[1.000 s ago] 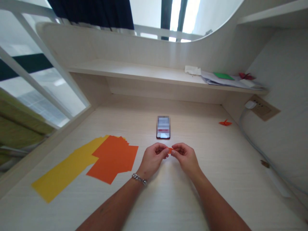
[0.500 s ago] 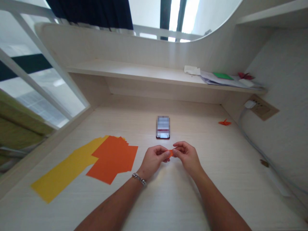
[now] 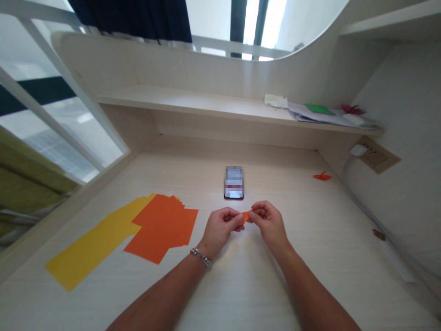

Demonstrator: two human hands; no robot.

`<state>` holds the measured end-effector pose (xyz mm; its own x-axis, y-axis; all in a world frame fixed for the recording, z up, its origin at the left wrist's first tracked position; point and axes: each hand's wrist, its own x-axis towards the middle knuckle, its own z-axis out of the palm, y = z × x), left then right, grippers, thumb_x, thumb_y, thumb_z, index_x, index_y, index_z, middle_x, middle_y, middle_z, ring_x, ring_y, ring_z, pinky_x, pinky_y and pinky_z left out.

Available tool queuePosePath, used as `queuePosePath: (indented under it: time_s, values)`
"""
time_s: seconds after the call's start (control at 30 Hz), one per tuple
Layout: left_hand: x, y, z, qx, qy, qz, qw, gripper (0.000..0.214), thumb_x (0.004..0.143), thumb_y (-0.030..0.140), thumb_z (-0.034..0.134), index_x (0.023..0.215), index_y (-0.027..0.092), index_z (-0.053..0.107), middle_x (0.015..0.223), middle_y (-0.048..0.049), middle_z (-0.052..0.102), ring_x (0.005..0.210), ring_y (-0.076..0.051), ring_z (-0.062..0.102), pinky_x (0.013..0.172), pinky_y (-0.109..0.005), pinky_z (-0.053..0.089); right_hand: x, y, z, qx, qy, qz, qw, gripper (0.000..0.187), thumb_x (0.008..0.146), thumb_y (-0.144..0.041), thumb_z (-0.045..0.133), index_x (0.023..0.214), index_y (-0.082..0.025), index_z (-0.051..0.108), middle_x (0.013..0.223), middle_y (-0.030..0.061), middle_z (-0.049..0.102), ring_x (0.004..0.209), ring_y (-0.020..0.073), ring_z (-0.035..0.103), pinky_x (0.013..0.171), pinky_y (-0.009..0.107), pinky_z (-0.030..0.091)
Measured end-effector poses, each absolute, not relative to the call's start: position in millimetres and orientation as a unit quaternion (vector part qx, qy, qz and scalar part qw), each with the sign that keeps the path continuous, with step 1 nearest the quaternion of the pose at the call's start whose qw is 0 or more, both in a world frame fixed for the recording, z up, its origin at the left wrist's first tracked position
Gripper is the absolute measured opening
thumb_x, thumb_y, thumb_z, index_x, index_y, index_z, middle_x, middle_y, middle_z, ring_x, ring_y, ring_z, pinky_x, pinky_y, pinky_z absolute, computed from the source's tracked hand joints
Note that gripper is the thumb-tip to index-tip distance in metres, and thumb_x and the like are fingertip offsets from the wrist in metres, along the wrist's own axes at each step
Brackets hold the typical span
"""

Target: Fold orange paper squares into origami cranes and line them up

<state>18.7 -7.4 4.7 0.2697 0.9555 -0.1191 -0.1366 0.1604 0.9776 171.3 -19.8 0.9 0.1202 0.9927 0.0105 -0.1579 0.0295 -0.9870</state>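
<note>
A small folded piece of orange paper [image 3: 245,217] is pinched between my two hands just above the pale wooden desk [image 3: 241,285]. My left hand [image 3: 222,227], with a metal bracelet at the wrist, grips its left end with closed fingers. My right hand [image 3: 268,220] pinches its right end, fingers curled. A phone [image 3: 234,183] lies flat on the desk just beyond my hands.
Orange paper sheets [image 3: 163,226] overlap yellow sheets [image 3: 93,241] on the desk's left. A small orange origami figure [image 3: 322,176] sits at the far right. The shelf [image 3: 193,103] holds papers, a green sheet [image 3: 320,109] and a red origami figure [image 3: 352,109]. A cable [image 3: 365,209] runs from the wall socket.
My right hand has shifted slightly up and left, and the paper piece between my fingers looks turned a little. Everything else on the desk stays put.
</note>
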Motion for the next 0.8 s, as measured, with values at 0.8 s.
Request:
queuePosePath:
  time_s: [0.8]
  values:
    - [18.7, -10.3, 3.8, 0.557, 0.416, 0.483, 0.532, 0.023, 0.072, 0.028, 0.071, 0.093, 0.019, 0.074, 0.104, -0.0094, 0.071, 0.096, -0.023, 0.065, 0.088, -0.034, 0.05, 166.1, -20.2, -4.0, -0.508, -0.447, 0.48, 0.559, 0.023, 0.069, -0.035, 0.073, 0.081, -0.016, 0.071, 0.081, 0.0066, 0.072, 0.075, 0.0195, 0.065, 0.073, 0.034, 0.052]
